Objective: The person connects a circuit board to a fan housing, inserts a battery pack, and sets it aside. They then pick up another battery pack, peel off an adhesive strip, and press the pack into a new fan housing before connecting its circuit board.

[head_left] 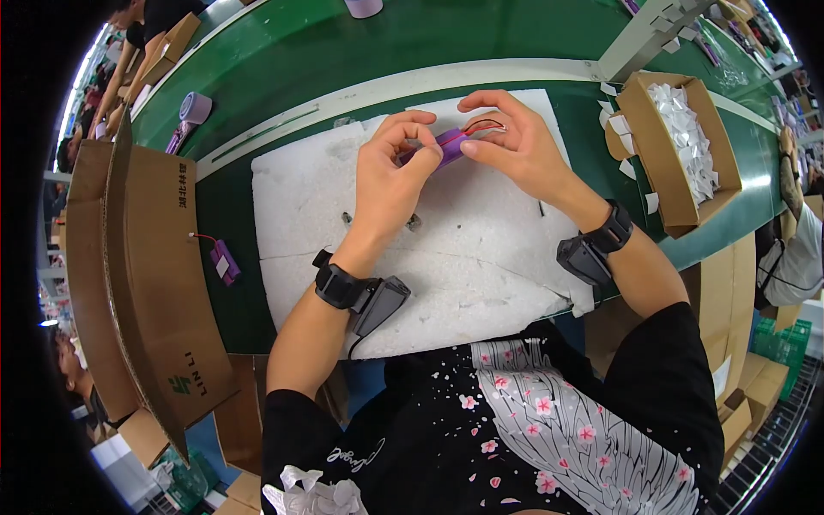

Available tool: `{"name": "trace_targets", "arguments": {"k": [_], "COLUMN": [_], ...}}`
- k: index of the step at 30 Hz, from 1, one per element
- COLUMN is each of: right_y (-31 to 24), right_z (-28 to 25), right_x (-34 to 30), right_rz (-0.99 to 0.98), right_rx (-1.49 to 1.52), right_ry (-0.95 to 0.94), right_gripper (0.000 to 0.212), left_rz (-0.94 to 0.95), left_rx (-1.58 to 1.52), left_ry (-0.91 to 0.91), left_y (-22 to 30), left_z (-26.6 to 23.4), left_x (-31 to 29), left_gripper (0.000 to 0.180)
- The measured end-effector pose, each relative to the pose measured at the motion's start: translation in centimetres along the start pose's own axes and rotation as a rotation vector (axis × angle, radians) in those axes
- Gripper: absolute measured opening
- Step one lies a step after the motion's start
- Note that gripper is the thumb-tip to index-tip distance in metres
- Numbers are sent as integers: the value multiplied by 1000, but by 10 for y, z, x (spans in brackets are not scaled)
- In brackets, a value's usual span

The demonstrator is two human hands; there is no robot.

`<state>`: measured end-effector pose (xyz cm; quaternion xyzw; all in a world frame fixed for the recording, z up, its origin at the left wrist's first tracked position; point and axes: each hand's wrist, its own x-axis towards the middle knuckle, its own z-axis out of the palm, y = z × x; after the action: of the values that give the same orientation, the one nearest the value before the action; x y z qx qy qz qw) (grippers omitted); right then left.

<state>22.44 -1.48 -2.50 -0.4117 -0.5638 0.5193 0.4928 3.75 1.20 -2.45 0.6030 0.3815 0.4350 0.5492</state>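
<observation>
A purple battery pack (450, 148) is held up over the far part of the white foam sheet (463, 266). My left hand (388, 172) closes on its left end, fingers curled and thumb pressed in. At the other end my right hand (530, 154) grips it, the thumb lying along its near side and the forefinger arched above. Thin red and black wires (485, 124) with a small white plug loop out by my right fingers. Part of the pack is covered by the fingers of both hands.
Another purple battery pack (225, 263) with a wire lies on the green table, beside a large cardboard box (163, 283). At the right, an open carton (725, 163) holds white paper pieces (687, 142). A purple tape roll (196, 107) stands at the far left.
</observation>
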Motion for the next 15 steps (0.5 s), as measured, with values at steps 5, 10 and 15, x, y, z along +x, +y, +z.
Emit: {"name": "trace_targets", "arguments": {"k": [5,10,15], "right_y": [-1,-2,-4], "right_z": [-1,1,-1], "right_x": [-1,-1,-1], "right_rz": [13,19,29], "right_rx": [-49,-123,-95], "right_ry": [-16,-65,-46], "right_gripper": [47,47,46], "left_rz": [-3,12,9], "left_rx": [-11,-10,-20], "left_ry": [0,-3,-6], "left_y": [-2,-2,0], "left_z": [2,-1,0], "left_x": [-1,-1,0], "left_gripper": [6,7,8]}}
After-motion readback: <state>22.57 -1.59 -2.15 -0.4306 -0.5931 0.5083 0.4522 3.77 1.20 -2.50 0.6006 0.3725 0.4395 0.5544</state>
